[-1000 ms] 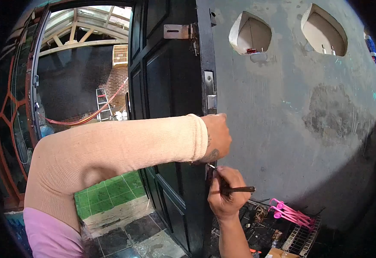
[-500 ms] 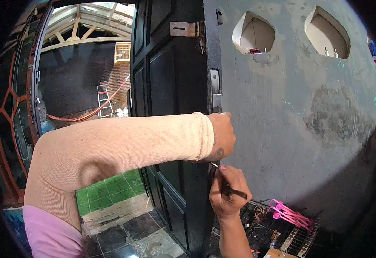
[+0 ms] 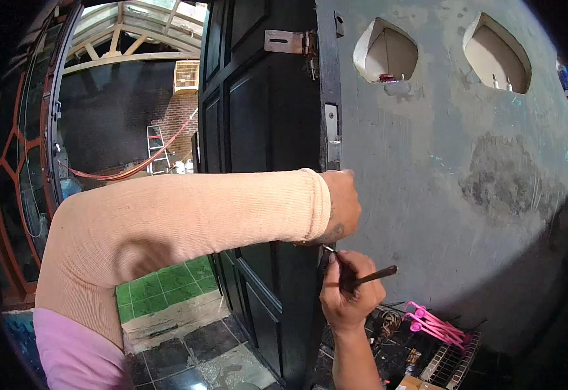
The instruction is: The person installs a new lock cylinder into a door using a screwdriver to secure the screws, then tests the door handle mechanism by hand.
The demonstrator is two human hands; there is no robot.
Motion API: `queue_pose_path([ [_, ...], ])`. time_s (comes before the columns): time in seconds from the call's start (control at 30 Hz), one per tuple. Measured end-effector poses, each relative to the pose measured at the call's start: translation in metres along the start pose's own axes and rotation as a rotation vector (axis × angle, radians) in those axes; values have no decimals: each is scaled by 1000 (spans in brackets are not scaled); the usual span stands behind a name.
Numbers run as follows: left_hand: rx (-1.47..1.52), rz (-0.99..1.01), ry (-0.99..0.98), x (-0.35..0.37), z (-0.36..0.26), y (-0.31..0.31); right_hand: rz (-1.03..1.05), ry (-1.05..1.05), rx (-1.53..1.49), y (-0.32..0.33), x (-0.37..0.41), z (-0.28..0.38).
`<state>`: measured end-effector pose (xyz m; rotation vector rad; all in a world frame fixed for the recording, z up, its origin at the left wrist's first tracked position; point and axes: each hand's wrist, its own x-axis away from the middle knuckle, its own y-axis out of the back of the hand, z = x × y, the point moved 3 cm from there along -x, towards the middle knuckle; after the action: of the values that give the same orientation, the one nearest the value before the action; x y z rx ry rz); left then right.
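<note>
Holding dark-handled tool point(image 3: 380, 273) in curled right hand point(image 3: 352, 289), with metal tip point(image 3: 328, 248) poking out to upper left of it, just under left hand point(image 3: 344, 207). Might skid and jab left hand if pushed off-axis; might also get knocked aside by a swing of black panel door point(image 3: 248, 123) (standing ajar). Can't tell left grip, seen only from the back. Can't confirm tip contact, or tip-to-handle join, buried inside right hand. Can't identify pink object point(image 3: 436, 326), low and rightward of right hand.

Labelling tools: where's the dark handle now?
Head view, right of centre: dark handle juts from the right hand, below the left hand, right of the black door.
</note>
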<state>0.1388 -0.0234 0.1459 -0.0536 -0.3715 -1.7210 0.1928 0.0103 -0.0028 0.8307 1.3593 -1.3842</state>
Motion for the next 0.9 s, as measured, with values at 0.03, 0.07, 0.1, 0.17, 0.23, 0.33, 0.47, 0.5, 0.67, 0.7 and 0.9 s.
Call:
queue_pose_path([
  [0.03, 4, -24, 4, 1, -1, -1, 3, -2, 14, 1, -1, 2],
  [0.07, 7, -48, 9, 1, -1, -2, 6, -2, 26, 1, -2, 3],
  [0.1, 5, -44, 10, 1, -1, -2, 3, 5, 28, 0, -3, 2],
  [0.17, 1, -34, 10, 1, -1, -2, -5, 18, 30, -1, -2, 2],
  [0.23, 6, -31, 10, 1, 0, -3, -8, 18, 12, -1, -1, 3],
  [0.33, 2, -24, 12, 1, -1, -3, -4, 23, 25, -2, -1, 3],
  [0.47, 20, -2, 10, 3, 0, 1, 9, -14, 53, -1, 0, 3],
  [0.5, 12, 3, 8, 3, 0, 2, 4, 3, 42, -1, -1, 3],
  [0.67, -12, 4, 16, 1, -1, 0, -28, 68, -26, -3, -4, -4],
  [0.7, -7, 3, 14, 1, -1, -1, -17, 53, -43, -4, -3, -5],
  [0.9, 11, 19, 4, 0, 0, -1, 89, -46, 20, -1, -4, -7],
])
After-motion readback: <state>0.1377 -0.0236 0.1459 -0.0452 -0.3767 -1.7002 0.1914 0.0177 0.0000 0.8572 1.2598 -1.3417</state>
